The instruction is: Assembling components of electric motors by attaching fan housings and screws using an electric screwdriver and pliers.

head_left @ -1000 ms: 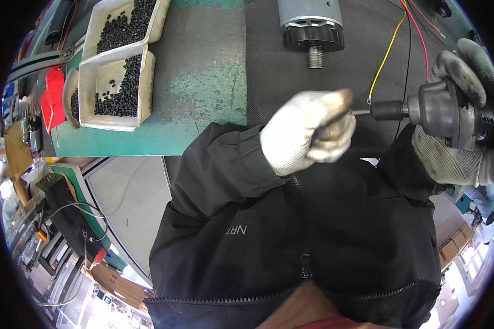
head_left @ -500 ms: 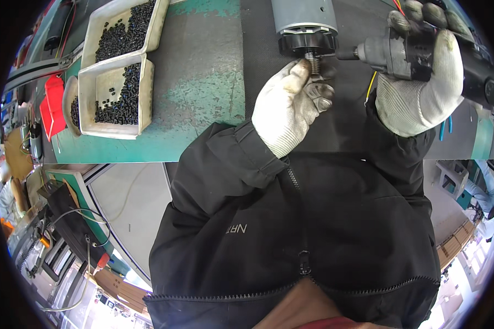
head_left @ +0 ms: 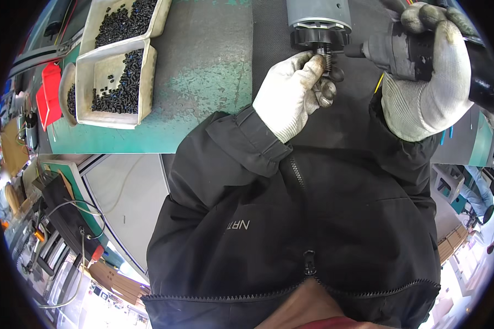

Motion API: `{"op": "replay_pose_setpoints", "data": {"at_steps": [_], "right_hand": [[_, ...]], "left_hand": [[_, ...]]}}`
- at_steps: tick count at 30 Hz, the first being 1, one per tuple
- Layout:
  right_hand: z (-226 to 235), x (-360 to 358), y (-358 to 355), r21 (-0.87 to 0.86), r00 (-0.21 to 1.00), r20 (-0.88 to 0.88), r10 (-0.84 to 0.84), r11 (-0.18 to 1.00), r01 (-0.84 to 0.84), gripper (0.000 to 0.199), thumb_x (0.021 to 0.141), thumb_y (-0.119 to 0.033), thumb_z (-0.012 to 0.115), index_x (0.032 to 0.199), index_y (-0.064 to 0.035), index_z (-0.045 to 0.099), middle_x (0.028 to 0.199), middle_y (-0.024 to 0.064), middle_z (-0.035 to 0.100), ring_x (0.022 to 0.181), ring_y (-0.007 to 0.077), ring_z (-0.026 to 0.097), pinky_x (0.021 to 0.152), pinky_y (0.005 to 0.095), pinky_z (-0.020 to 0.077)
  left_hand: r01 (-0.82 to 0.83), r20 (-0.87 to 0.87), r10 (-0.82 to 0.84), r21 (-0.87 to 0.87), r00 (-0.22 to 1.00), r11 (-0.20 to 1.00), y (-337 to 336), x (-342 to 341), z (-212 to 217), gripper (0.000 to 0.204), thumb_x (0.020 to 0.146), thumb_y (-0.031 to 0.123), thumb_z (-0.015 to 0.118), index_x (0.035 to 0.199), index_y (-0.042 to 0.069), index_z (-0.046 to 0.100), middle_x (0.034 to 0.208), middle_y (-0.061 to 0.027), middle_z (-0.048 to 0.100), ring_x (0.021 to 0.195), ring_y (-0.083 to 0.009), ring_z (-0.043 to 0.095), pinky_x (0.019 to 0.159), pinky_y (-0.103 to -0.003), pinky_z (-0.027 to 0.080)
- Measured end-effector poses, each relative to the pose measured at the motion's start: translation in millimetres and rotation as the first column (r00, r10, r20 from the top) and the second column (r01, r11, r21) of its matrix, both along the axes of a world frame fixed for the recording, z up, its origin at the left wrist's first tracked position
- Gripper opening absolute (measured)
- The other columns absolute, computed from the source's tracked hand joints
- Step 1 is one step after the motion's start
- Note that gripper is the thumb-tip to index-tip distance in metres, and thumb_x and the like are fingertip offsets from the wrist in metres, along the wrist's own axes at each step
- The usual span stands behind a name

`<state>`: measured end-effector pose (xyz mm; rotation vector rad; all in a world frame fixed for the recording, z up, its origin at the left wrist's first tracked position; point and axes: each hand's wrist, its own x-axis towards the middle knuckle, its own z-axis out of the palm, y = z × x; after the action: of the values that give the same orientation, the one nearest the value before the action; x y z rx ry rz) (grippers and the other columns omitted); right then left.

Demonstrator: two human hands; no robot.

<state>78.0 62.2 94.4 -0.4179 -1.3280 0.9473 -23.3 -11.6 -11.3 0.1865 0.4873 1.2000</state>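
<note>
A grey cylindrical motor (head_left: 318,12) lies at the top middle with a black ring-shaped end (head_left: 319,38) toward me. Out of that end sticks a ridged metal shaft (head_left: 328,58). My left hand (head_left: 296,90), in a white glove with dark-stained fingertips, pinches this shaft between thumb and fingers. From the right, my gloved right hand (head_left: 436,88) grips a black and grey power screwdriver (head_left: 392,53). Its thin bit points left and meets the work beside the shaft, just under the black end. The exact contact spot is too small to make out.
Two white bins (head_left: 142,82) of small black parts stand at the left on the worn green table (head_left: 203,104). A red holder (head_left: 49,96) and a small round dish (head_left: 67,88) sit by them. Under the motor lies a dark mat (head_left: 274,33). Wires show near the screwdriver.
The view has shifted, so the bins sit higher and the motor and my hands farther right in the picture. My left pinch and the screwdriver keep nearly the same place against the motor.
</note>
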Motion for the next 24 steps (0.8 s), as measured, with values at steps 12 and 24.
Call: {"op": "replay_pose_setpoints", "data": {"at_steps": [12, 24], "right_hand": [[-8.3, -5.1, -3.0, -0.056, 0.981, -0.161, -0.107, 0.994, 0.099, 0.019, 0.085, -0.002, 0.056, 0.103, -0.0049, 0.050, 0.078, 0.0073, 0.056, 0.066, 0.0165, 0.055, 0.071, 0.0379, 0.0545], [21.8, 262.9, 102.8, -0.189, 0.958, 0.021, -0.288, 0.939, 0.286, 0.054, 0.080, -0.045, 0.068, 0.100, 0.0046, 0.068, 0.095, 0.0164, 0.069, 0.090, 0.0246, 0.065, 0.083, 0.0304, 0.0503]], "left_hand": [[0.033, -0.003, -0.033, 0.065, 0.999, 0.997, 1.5, 1.1, -2.1, 0.027, 0.096, 0.024, 0.054, 0.112, 0.002, 0.054, 0.099, -0.0101, 0.062, 0.074, -0.0088, 0.055, 0.064, -0.023, 0.048], [0.074, -0.963, 0.216, 0.230, 0.158, 0.970, 1.4, 5.4, 40.7, 0.031, 0.087, 0.020, 0.066, 0.103, -0.005, 0.060, 0.065, -0.0036, 0.062, 0.054, -0.0082, 0.058, 0.051, -0.025, 0.047]]}}
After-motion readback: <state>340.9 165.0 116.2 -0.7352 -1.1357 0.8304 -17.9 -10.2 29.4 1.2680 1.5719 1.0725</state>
